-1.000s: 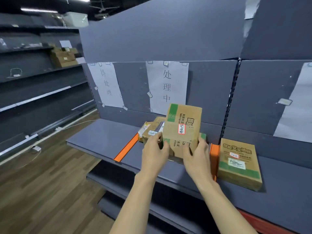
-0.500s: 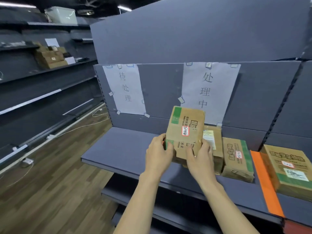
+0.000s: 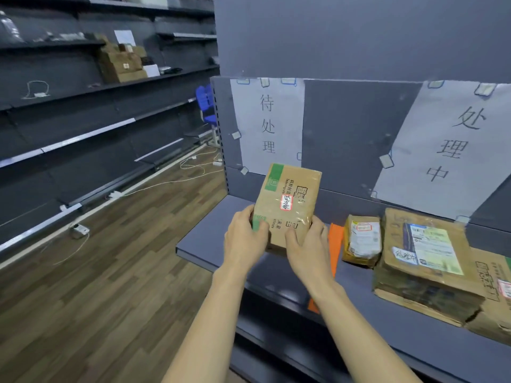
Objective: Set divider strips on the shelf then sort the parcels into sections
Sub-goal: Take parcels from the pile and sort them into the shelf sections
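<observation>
Overhead, the grey shelf (image 3: 210,244) carries a big parcel (image 3: 425,261), a small parcel (image 3: 362,240) and an orange strip (image 3: 336,241) between sections. Left hand (image 3: 244,239) and right hand (image 3: 308,244) grip a cardboard box (image 3: 287,205) above the left section.

My left hand (image 3: 244,239) grips the parcel (image 3: 287,205) at its lower left corner, thumb across the front face. My right hand (image 3: 308,250) clasps its lower right edge, fingers (image 3: 293,239) spread on the front (palm hidden from me). Both bare forearms reach up toward the parcel from below.
</observation>
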